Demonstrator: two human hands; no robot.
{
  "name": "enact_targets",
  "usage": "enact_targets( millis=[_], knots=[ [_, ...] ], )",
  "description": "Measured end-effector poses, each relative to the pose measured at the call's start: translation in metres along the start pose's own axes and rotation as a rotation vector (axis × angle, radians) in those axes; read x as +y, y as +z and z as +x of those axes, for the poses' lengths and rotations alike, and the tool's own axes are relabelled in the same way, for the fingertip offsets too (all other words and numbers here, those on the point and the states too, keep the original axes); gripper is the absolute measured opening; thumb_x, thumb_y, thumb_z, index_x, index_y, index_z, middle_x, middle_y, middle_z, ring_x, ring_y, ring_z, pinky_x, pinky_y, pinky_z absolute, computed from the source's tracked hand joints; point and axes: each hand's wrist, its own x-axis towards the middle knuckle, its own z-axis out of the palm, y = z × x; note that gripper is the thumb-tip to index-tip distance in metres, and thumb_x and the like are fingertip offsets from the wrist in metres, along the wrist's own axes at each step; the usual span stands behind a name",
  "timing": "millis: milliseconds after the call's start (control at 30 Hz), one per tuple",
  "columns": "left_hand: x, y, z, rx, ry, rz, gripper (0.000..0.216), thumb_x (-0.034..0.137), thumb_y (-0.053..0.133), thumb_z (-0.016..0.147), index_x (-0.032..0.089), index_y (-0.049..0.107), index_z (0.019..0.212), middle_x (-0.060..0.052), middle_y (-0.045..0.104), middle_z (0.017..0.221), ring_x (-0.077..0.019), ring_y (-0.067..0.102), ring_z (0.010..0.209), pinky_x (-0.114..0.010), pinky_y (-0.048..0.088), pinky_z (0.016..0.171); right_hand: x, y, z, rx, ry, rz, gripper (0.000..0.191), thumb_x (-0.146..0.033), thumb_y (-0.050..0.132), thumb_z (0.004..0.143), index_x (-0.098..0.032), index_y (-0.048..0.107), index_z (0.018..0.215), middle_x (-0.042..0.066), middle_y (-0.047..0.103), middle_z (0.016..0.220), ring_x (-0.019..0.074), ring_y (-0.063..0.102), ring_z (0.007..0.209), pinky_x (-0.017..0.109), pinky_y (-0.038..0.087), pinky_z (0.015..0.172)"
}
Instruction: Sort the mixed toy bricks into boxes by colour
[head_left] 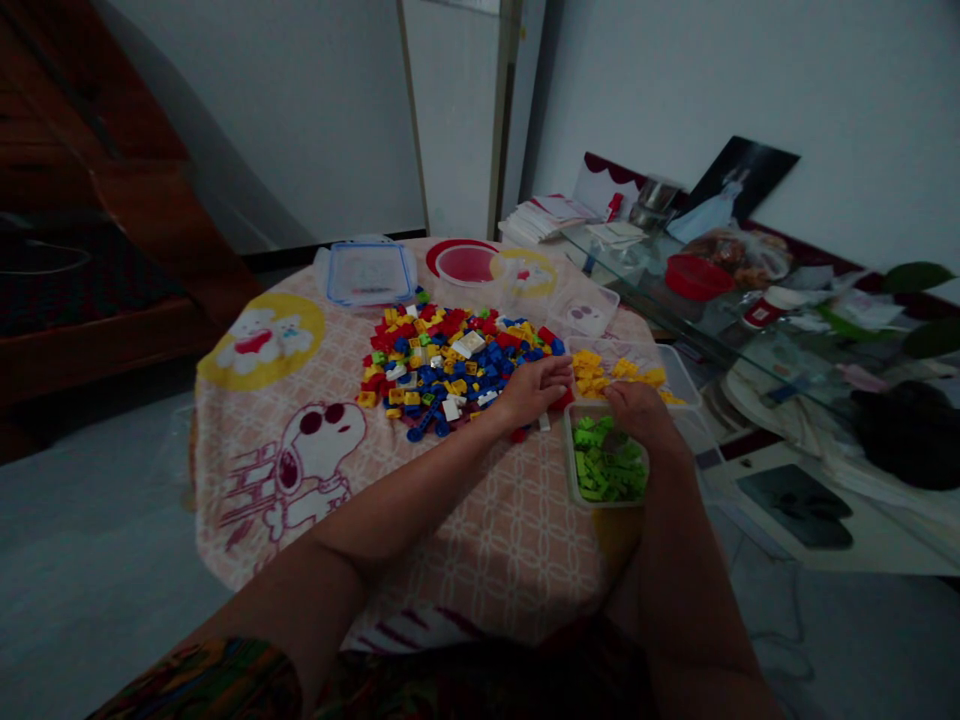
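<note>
**Sorting bricks by colour at the round table**

Starting from the left: the tablecloth (300, 440) has a cartoon dog in sunglasses printed on it, plus a yellow circle with two white bears further up. Behind that sits a clear lid with a blue rim (370, 272), flat on the cloth, and a little right of it an empty tub over a red disc (466, 264).

Middle of the table is the big mixed pile of bricks (450, 365), red, blue, yellow, a few white and green, all jumbled together. My left hand (534, 388) is resting palm down on the right edge of that pile, fingers stretched out and lying close together over the bricks. Can't tell if anything's tucked under them.

Right beside it, my right hand (639, 408) is over the far rim of the tub of green bricks (606, 466), fingers curled down toward the greens. From this angle I honestly can't tell if I'm pinching one or not. The green tub sits near the table's right edge, just in front of the tub of yellow bricks (616, 372).

Further right, a cluttered glass table (750, 320).
</note>
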Motion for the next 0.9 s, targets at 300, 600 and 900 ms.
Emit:
enact_targets(
  millis=[300, 600, 900],
  knots=[
    [0.075, -0.096, -0.026, 0.128, -0.072, 1.087, 0.024, 0.025, 0.062, 0.082, 0.018, 0.08, 0.096, -0.004, 0.078, 0.082, -0.0182, 0.07, 0.079, -0.027, 0.051, 0.075, 0.0, -0.004, 0.0, 0.014, 0.023, 0.11, 0.034, -0.022, 0.037, 0.102, -0.019, 0.06, 0.077, 0.013, 0.069, 0.081, 0.0224, 0.058, 0.074, 0.036, 0.04, 0.074],
    [0.084, -0.11, -0.034, -0.074, -0.408, 1.522, 0.015, 0.024, 0.07, 0.074, 0.022, 0.081, 0.084, -0.007, 0.078, 0.083, -0.0223, 0.069, 0.081, -0.025, 0.046, 0.066, -0.003, -0.006, 0.0, -0.004, 0.037, 0.072, 0.034, -0.021, 0.037, 0.101, -0.02, 0.059, 0.075, 0.011, 0.066, 0.077, 0.0211, 0.056, 0.071, 0.034, 0.036, 0.072],
    [0.078, -0.105, -0.031, -0.09, -0.401, 1.555, 0.018, 0.019, 0.063, 0.075, 0.017, 0.079, 0.084, -0.011, 0.078, 0.089, -0.0248, 0.071, 0.085, -0.028, 0.049, 0.07, -0.001, -0.002, -0.001, 0.045, 0.005, 0.061, 0.033, -0.02, 0.038, 0.1, -0.019, 0.059, 0.075, 0.011, 0.067, 0.078, 0.0216, 0.056, 0.073, 0.034, 0.037, 0.072]
  ],
)
